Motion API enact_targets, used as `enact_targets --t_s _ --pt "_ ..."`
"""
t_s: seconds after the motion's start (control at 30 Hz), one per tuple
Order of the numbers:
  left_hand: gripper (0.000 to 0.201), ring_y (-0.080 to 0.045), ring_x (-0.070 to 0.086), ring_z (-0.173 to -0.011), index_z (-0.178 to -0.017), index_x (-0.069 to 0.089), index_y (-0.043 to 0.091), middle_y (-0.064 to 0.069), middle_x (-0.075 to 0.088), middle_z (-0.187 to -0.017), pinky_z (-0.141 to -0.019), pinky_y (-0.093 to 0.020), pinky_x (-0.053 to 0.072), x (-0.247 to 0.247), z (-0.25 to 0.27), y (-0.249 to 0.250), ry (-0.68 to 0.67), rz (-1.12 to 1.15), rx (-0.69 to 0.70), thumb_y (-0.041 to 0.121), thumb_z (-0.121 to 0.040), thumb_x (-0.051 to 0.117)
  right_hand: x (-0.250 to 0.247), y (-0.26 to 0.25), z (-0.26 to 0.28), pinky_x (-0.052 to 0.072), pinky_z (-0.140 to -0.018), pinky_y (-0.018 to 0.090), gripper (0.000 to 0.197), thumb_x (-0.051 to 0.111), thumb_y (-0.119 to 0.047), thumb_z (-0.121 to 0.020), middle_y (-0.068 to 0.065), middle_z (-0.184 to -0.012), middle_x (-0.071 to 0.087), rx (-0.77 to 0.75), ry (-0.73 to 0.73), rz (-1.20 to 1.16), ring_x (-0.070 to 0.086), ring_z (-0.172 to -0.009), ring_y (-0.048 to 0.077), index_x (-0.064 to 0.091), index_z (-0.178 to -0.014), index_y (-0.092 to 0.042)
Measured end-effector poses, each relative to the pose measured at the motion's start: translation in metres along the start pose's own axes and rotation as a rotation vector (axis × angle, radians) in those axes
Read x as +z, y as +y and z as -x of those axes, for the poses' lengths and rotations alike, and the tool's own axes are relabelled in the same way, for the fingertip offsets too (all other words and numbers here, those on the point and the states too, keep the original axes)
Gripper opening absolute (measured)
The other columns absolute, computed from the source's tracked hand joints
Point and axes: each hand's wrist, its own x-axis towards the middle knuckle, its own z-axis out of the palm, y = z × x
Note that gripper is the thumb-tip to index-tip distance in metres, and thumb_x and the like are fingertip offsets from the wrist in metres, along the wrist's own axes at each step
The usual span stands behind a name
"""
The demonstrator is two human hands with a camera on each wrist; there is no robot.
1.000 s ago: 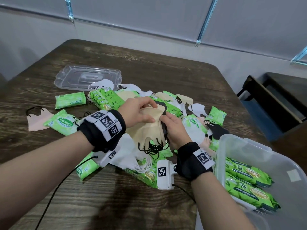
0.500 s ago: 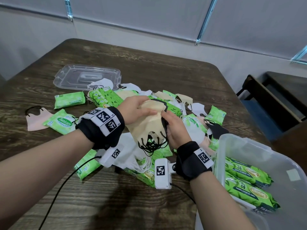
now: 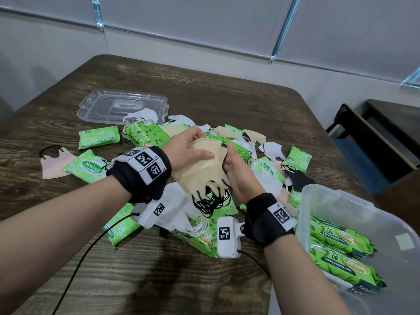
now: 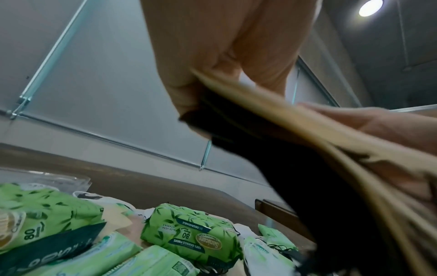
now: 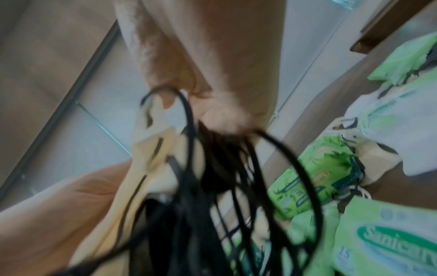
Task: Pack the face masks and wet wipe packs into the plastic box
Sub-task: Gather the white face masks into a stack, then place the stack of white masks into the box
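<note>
Masks [image 3: 200,169], a beige stack, hang over the heap [image 3: 145,135] at centre: left hand [image 3: 188,148] curls round the top, right hand [image 3: 241,176] presses flat against the side. Light, floppy, likely to fan out; better pinched across the body than by loops [image 3: 211,201]. Box [image 3: 336,195] sits at 4 o'clock.

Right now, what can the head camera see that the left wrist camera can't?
Only the head view shows the plastic box with wet wipe packs inside it, and a pink mask lying off to the left. Only the left wrist view shows a ceiling light. Both show the left hand gripping the beige masks, with loose green packs on the table below.
</note>
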Motion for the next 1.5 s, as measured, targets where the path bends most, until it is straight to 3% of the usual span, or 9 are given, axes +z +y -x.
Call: enact_targets --t_s 0.13,0.3,0.4,0.53,0.6,0.7,1.0,1.33,1.5 --pt "0.041 -0.011 0.057 -0.065 -0.093 0.050 0.032 0.001 0.063 -0.083 -0.067 -0.027 0.049 0.001 -0.003 0.000 -0.007 0.074 0.015 0.019 -0.070 0.082 -0.003 -0.003 0.006 0.053 -0.073 0.027 0.004 0.062 -0.014 -0.089 -0.004 -0.080 0.072 -0.080 -0.062 0.237 0.066 -0.080 0.018 0.065 -0.091 -0.016" --pt "0.034 -0.014 0.056 -0.079 -0.099 0.060 0.018 0.001 0.063 -0.089 -0.071 -0.017 0.044 0.011 -0.004 -0.011 -0.009 0.002 0.038 0.047 -0.081 0.065 -0.007 0.002 0.000 0.054 -0.081 0.038 0.015 0.066 -0.003 -0.085 0.013 -0.096 0.069 -0.168 0.135 0.295 0.066 -0.081 0.023 0.064 -0.099 -0.007" --pt "0.037 -0.020 0.054 -0.084 -0.104 0.060 0.005 -0.010 0.063 -0.095 -0.070 -0.023 0.040 0.006 -0.006 -0.032 0.046 -0.240 -0.114 0.039 -0.095 0.048 -0.017 0.004 -0.002 0.054 -0.086 0.043 0.013 0.068 -0.006 -0.084 0.013 -0.098 0.069 -0.178 0.261 0.323 0.067 -0.090 0.028 0.065 -0.096 -0.010" --pt "0.031 -0.025 0.050 -0.089 -0.085 0.053 0.019 -0.003 0.054 -0.085 -0.065 -0.024 0.039 0.005 0.003 -0.068 -0.323 -0.734 -0.395 0.044 -0.075 0.069 -0.024 0.004 -0.002 0.055 -0.075 0.030 0.014 0.069 -0.005 -0.083 0.011 -0.098 0.068 -0.192 0.316 0.312 0.066 -0.088 0.025 0.063 -0.094 -0.011" --pt "0.046 -0.027 0.053 -0.100 -0.105 0.054 0.015 -0.006 0.058 -0.103 -0.077 -0.026 0.043 0.009 0.008 -0.078 -0.429 -0.835 -0.450 0.040 -0.073 0.076 -0.024 0.004 -0.003 0.055 -0.078 0.033 0.016 0.070 -0.006 -0.082 0.013 -0.100 0.070 -0.195 0.332 0.303 0.067 -0.091 0.028 0.064 -0.096 -0.010" --pt "0.081 -0.026 0.052 -0.116 -0.130 0.041 0.008 -0.009 0.053 -0.128 -0.096 -0.034 0.043 0.011 0.012 -0.086 -0.348 -0.825 -0.490 0.039 -0.067 0.081 -0.023 0.005 -0.002 0.055 -0.083 0.038 0.015 0.070 -0.006 -0.082 0.014 -0.101 0.070 -0.195 0.353 0.303 0.067 -0.093 0.029 0.064 -0.094 -0.011" --pt "0.076 -0.026 0.058 -0.109 -0.120 0.049 0.005 -0.009 0.059 -0.118 -0.083 -0.031 0.045 0.010 0.013 -0.086 -0.308 -0.854 -0.575 0.048 -0.066 0.080 -0.020 0.005 0.000 0.056 -0.082 0.039 0.016 0.070 -0.003 -0.081 0.012 -0.097 0.069 -0.163 0.344 0.248 0.067 -0.089 0.028 0.062 -0.085 -0.016" --pt "0.017 -0.015 0.067 -0.077 -0.082 0.070 0.020 0.008 0.071 -0.075 -0.068 -0.023 0.048 -0.016 0.019 -0.050 -0.424 -0.427 -0.367 0.021 -0.070 0.082 -0.020 0.006 0.002 0.052 -0.093 0.046 0.028 0.069 0.003 -0.080 0.009 -0.103 0.070 -0.176 0.328 0.246 0.066 -0.099 0.028 0.062 -0.101 -0.014" --pt "0.020 -0.005 0.066 -0.061 -0.071 0.068 0.023 0.013 0.070 -0.064 -0.056 -0.014 0.049 -0.049 0.021 0.001 -0.407 -0.311 -0.240 0.011 -0.066 0.083 -0.018 0.006 0.005 0.053 -0.092 0.044 0.026 0.070 0.001 -0.079 0.008 -0.101 0.071 -0.207 0.329 0.292 0.068 -0.097 0.026 0.064 -0.095 -0.018"
